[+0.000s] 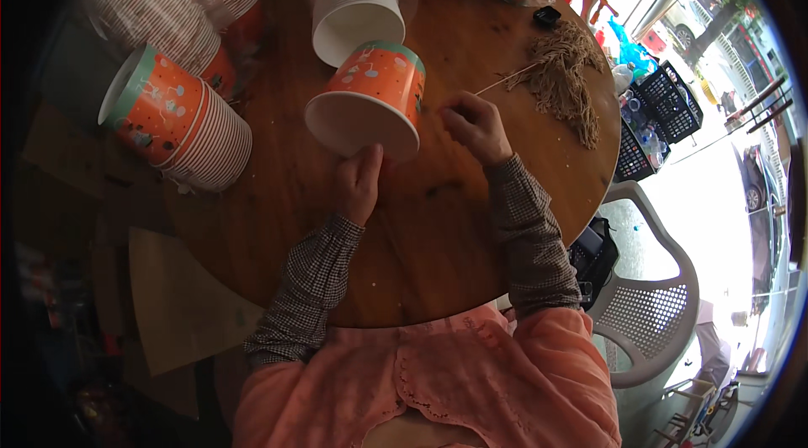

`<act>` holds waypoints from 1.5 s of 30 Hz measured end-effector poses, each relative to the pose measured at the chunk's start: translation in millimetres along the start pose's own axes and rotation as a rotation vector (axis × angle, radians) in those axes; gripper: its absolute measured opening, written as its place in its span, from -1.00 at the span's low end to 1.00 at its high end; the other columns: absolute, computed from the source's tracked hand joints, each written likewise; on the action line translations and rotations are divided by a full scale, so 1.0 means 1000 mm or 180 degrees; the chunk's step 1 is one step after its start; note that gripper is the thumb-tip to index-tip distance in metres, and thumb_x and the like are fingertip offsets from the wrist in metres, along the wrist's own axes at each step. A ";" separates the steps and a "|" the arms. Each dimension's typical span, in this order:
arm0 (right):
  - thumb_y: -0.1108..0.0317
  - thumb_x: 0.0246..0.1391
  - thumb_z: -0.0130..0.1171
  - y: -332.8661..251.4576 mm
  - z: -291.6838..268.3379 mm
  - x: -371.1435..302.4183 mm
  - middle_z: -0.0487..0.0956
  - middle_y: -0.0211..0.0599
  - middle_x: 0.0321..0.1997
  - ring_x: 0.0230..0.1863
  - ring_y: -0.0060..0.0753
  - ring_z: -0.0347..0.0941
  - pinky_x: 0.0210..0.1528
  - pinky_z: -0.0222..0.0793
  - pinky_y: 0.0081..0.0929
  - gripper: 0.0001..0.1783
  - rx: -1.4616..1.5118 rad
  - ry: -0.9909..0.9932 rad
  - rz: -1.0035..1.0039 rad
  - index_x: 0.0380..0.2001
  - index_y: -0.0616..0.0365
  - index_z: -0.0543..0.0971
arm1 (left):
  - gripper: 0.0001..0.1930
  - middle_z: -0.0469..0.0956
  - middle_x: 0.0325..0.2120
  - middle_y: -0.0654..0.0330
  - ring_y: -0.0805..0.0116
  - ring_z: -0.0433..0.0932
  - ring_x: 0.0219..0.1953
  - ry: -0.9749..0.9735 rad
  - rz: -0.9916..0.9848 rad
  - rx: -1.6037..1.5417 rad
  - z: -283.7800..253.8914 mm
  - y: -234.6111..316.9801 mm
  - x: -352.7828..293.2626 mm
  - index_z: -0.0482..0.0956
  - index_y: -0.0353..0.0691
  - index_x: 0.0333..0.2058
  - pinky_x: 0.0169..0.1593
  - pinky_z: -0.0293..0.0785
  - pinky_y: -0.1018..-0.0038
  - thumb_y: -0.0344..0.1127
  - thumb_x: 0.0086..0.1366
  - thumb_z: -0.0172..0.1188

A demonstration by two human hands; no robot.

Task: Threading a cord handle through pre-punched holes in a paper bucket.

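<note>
An orange paper tub (pixel 376 80) with a green band and printed figures is tilted over the middle of the round table, its flat white end facing me. My left hand (pixel 360 185) holds it from below, the thumb pressed on the white end and the other fingers mostly hidden. To the right of the tub, my right hand (pixel 476 128) is closed in a pinch on a thin strand of cord. That strand runs to a tangled bundle of brown cord (pixel 562 78) on the table's right side.
White tubs in clear plastic (pixel 358 23) lie behind the held tub. At left rests a nested stack of orange tubs (pixel 181 124), with more wrapped stacks (pixel 156 6) beyond. A small black object (pixel 547 16) sits by the cord. A plastic chair (pixel 652 305) and black crates (pixel 665 107) stand right.
</note>
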State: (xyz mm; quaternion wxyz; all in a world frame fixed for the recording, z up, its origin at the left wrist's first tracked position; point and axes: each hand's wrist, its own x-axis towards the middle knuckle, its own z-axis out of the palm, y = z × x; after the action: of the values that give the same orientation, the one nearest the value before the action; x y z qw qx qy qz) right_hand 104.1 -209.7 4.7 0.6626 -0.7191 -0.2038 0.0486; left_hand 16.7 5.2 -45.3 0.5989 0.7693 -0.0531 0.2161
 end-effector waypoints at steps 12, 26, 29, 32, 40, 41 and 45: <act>0.47 0.10 0.17 -0.022 0.061 -0.043 0.54 -0.40 -0.44 -0.39 -0.70 0.44 -0.34 0.39 -0.65 -0.88 0.0498 -0.0114 -0.0124 -0.31 0.31 0.50 | -0.38 0.56 -0.51 0.14 0.46 0.51 -0.50 -0.0004 -0.1384 -0.1755 -0.004 0.031 -0.023 0.57 -0.36 -0.39 -0.41 0.48 0.55 0.14 0.43 -0.20; 0.49 0.10 0.18 -0.028 0.063 -0.051 0.55 -0.45 -0.39 -0.38 -0.73 0.39 -0.32 0.35 -0.67 -0.90 -0.0366 -0.0372 -0.0656 -0.29 0.23 0.53 | -0.58 0.36 -0.66 0.41 0.67 0.28 -0.62 0.0158 -0.0445 -0.0958 -0.003 0.052 -0.023 0.49 -0.26 -0.51 -0.56 0.20 0.66 -0.06 0.42 -0.02; 0.48 0.10 0.18 -0.029 0.063 -0.051 0.55 -0.45 -0.40 -0.40 -0.73 0.38 -0.35 0.33 -0.67 -0.91 -0.0415 -0.0420 -0.0698 -0.30 0.23 0.53 | -0.67 0.36 -0.65 0.43 0.70 0.29 -0.60 0.0214 -0.0514 -0.1038 -0.003 0.052 -0.023 0.50 -0.25 -0.48 -0.56 0.18 0.69 -0.16 0.41 0.04; 0.48 0.09 0.19 -0.031 0.064 -0.051 0.54 -0.45 -0.42 -0.43 -0.73 0.37 -0.38 0.31 -0.67 -0.91 -0.0505 -0.0431 -0.0764 -0.31 0.22 0.53 | -0.70 0.45 -0.58 0.35 0.64 0.35 -0.54 0.0088 -0.0493 -0.0827 -0.006 0.049 -0.024 0.52 -0.29 -0.40 -0.44 0.27 0.65 -0.19 0.43 0.00; 0.46 0.05 0.24 -0.031 0.068 -0.052 0.54 -0.46 -0.44 -0.44 -0.73 0.37 -0.41 0.30 -0.68 -0.87 -0.0561 -0.0251 -0.0795 -0.32 0.22 0.54 | -0.87 0.47 -0.56 0.29 0.59 0.40 -0.48 0.0117 0.0247 -0.0008 -0.008 0.053 -0.021 0.48 -0.31 -0.35 -0.37 0.37 0.60 -0.37 0.37 0.07; 0.46 0.04 0.25 -0.031 0.068 -0.052 0.54 -0.45 -0.44 -0.44 -0.73 0.38 -0.40 0.31 -0.68 -0.87 -0.0570 -0.0197 -0.0790 -0.32 0.23 0.54 | -0.87 0.47 -0.56 0.29 0.59 0.40 -0.48 0.0116 0.0248 -0.0007 -0.008 0.053 -0.020 0.48 -0.31 -0.35 -0.37 0.37 0.60 -0.37 0.37 0.07; 0.46 0.03 0.27 -0.028 0.069 -0.051 0.55 -0.44 -0.44 -0.44 -0.74 0.40 -0.39 0.35 -0.68 -0.86 -0.0615 -0.0110 -0.0868 -0.32 0.23 0.55 | -0.94 0.49 -0.52 0.24 0.53 0.43 -0.47 0.0171 0.0568 0.0208 -0.008 0.052 -0.019 0.47 -0.31 -0.35 -0.36 0.38 0.58 -0.46 0.30 0.12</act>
State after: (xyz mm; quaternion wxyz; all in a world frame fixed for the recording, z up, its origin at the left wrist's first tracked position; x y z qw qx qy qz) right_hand 27.8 -162.4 13.5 0.5872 -0.7442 -0.3145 -0.0492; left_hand -19.9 -5.1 -4.6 0.5530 0.7746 -0.0981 0.2907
